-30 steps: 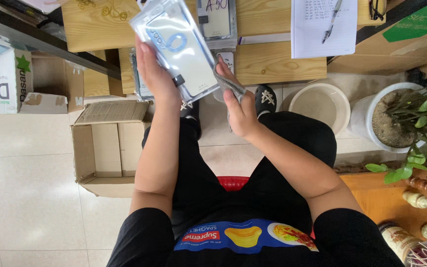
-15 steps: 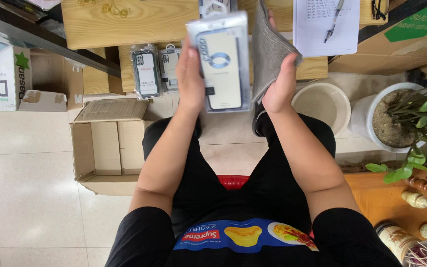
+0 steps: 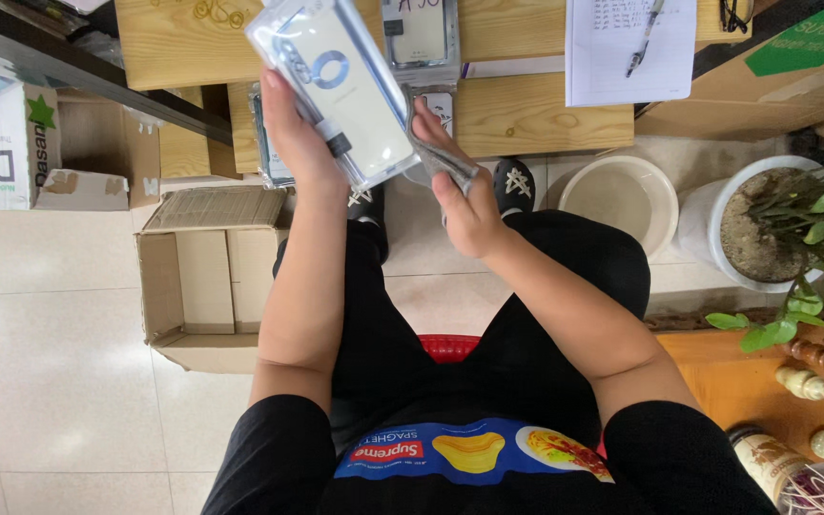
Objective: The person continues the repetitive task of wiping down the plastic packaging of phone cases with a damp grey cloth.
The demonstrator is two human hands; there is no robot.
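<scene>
Grey cloth now under tilted pkg.

pale tiled floor, wooden table, open cardboard box

The left hand is gripping a flat packet of glossy clear plastic that is catching the light, while the right hand is pinching a soft, matt grey cloth. Beneath them a bench of smooth, grained pale wood is carrying matt white paper near its right edge. A rough brown cardboard box is sitting on shiny tiles.
</scene>
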